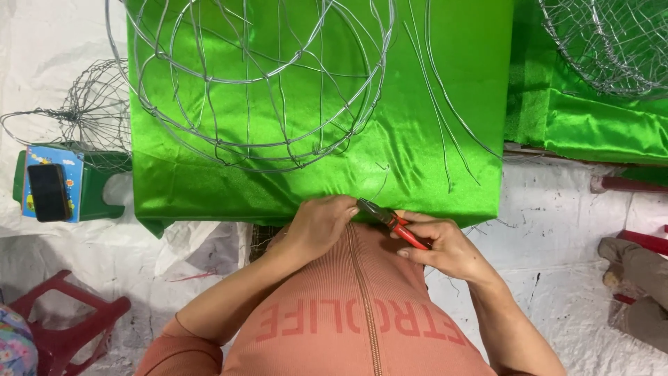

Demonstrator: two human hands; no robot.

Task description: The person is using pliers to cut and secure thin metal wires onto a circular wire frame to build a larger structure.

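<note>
My right hand (445,245) grips red-handled pliers (393,221), their dark jaws pointing left toward my left hand (319,224). My left hand is curled shut at the near edge of a shiny green cloth (431,111), its fingertips pinching something small that I cannot make out; a thin wire (381,182) rises from that spot. A large round wire frame (250,83) lies on the cloth beyond both hands. Loose long wires (438,104) trail across the cloth to the right of it.
A smaller wire frame (90,111) sits at the left beside a green stool (97,191) carrying a colourful box and a dark phone (47,191). Another wire frame (612,42) rests on green cloth at top right. A red stool (69,324) stands lower left. Another person's foot (637,268) is at right.
</note>
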